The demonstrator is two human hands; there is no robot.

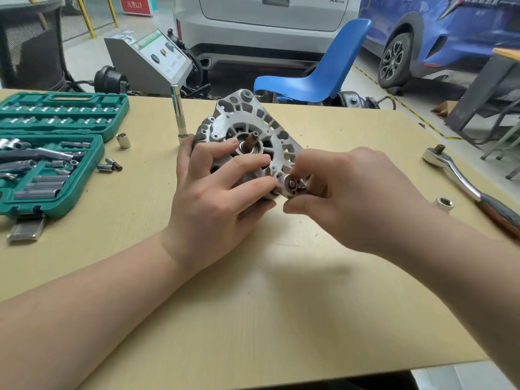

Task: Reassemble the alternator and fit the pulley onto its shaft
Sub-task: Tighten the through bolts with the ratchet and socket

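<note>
Two bare hands work on an alternator [247, 142] at the middle of a tan workbench [253, 305]. The right hand [351, 198] pinches a small round metal piece [291, 185], apparently the head of a socket or driver, against the lower right edge of the housing; what it sits on is hidden by the fingers. The left hand [213, 198] clasps the alternator from the near left side, fingers curled over its front face and thumb underneath, propping it tilted toward the camera.

Progress looks partial. The front housing is on and the bare shaft [251, 139] pokes out through the centre bearing, with no pulley on it and none identifiable anywhere in view. By the look of it a case bolt is being run in by hand, so final tightening and the pulley fitting remain.

The alternator is a cast silver-grey body with vent slots ringing its face and a mounting ear at the top.

Further out, a long socket [177, 114] stands upright just left of the housing, an open green socket set [56, 153] lies at the left edge, and a ratchet [464, 181] with a loose socket [444, 204] beside it rests at the right.
</note>
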